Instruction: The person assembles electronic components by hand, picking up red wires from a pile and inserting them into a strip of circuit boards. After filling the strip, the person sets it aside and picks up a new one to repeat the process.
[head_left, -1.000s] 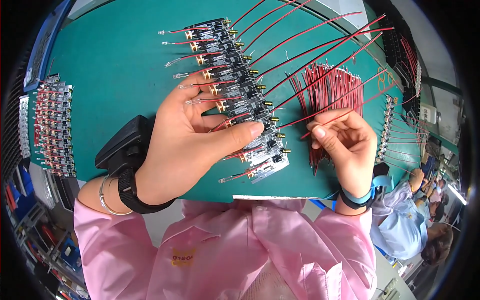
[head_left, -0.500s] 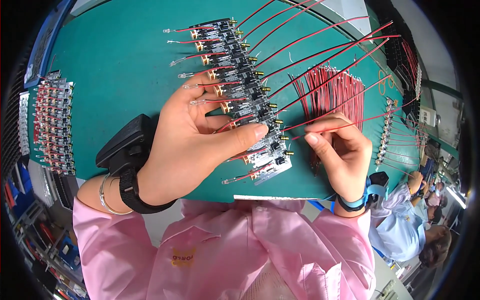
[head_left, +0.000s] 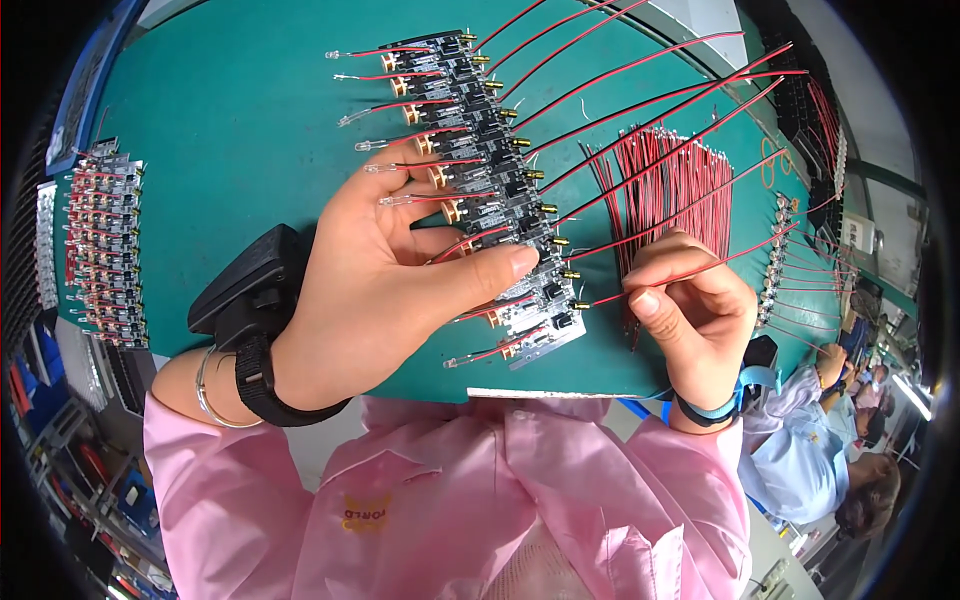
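Head, board strip (head_left: 500,185) slanting down-right, pinched wire (head_left: 690,275) seemingly leftward

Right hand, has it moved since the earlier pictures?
Yes. Judged against the bundle of red wires lying on the green table, the right hand has shifted toward the table's near edge.

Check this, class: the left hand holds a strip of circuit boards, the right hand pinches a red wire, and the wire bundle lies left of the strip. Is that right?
Not quite: the head view shows the wire bundle lying right of the strip of circuit boards. The left hand does hold that strip, and the right hand pinches a red wire.
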